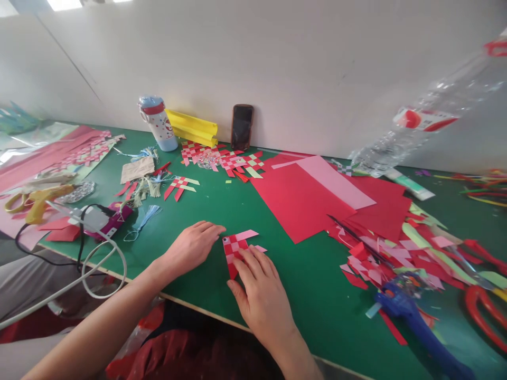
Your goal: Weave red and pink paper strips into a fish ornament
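Note:
A fish-shaped piece woven from red and pink paper strips [233, 253] lies on the green table in front of me. It has a small dark eye at its upper left corner and pink strip ends on the right. My right hand [263, 290] rests on its right part, fingers laid out over the weave and thumb spread below, covering some of it. Just left of the eye, my left hand [194, 247] hovers with stretched fingers close together. Its fingertips are near the corner, and nothing shows in them; the thumb is hidden.
Red paper sheets [301, 206] lie to the right, beside paper scraps [372, 264], a blue glue gun [415, 322] and red-handled scissors [481, 311]. A bottle [160, 126], phone [242, 126] and other woven fish [180, 186] are behind. A yellow glue gun [41, 203] and cables are left.

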The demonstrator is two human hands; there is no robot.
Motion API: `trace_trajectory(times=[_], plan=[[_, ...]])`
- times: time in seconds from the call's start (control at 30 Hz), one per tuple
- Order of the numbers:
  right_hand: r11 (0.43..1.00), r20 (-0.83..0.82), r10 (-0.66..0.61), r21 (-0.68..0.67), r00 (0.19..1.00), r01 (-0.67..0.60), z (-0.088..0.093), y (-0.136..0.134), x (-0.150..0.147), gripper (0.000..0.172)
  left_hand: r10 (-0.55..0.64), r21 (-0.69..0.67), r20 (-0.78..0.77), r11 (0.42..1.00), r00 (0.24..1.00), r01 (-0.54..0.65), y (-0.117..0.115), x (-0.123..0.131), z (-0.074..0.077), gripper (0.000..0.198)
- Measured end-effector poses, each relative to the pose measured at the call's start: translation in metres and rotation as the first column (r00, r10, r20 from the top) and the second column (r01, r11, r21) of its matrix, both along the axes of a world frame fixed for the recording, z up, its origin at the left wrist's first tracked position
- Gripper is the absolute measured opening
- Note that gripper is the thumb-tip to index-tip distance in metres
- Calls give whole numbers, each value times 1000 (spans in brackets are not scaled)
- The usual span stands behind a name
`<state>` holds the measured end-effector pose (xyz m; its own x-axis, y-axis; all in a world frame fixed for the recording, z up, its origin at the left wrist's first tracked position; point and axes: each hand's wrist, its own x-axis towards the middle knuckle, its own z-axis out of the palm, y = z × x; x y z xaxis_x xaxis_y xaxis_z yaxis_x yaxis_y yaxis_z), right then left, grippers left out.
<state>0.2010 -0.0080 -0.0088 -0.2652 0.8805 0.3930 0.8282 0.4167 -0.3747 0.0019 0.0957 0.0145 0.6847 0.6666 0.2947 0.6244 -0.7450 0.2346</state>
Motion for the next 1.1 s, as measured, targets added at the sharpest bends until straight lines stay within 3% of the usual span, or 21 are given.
trace_trajectory(times=[0.13,0.37,0.53,0.67,0.8,0.97,1.1], plan=[[1000,-2,17,4,1000,-17,0,-1,0,32,63,-44,26,997,998,-61,-10,-10,-1,25],[999,-206,-12,49,978,22,7,5,13,31,207,-160,131,969,969,-186,-24,-13,-11,19],[997,-52,43,-66,998,-47,25,39,19,35,261,-201,194,954,946,-222,-27,-3,-13,11],[970,109,150,-208,983,-125,33,66,12,42,237,-223,253,958,938,-182,-27,-5,-14,32],[959,132,173,-248,976,-136,35,77,7,45,218,-265,270,953,938,-145,-27,-9,-14,38],[951,99,113,-298,989,-79,35,80,10,45,329,-344,244,909,912,-236,-25,-5,-11,12],[928,-9,73,-367,997,-71,37,81,15,38,367,-460,255,860,895,-222,-24,2,-6,44]])
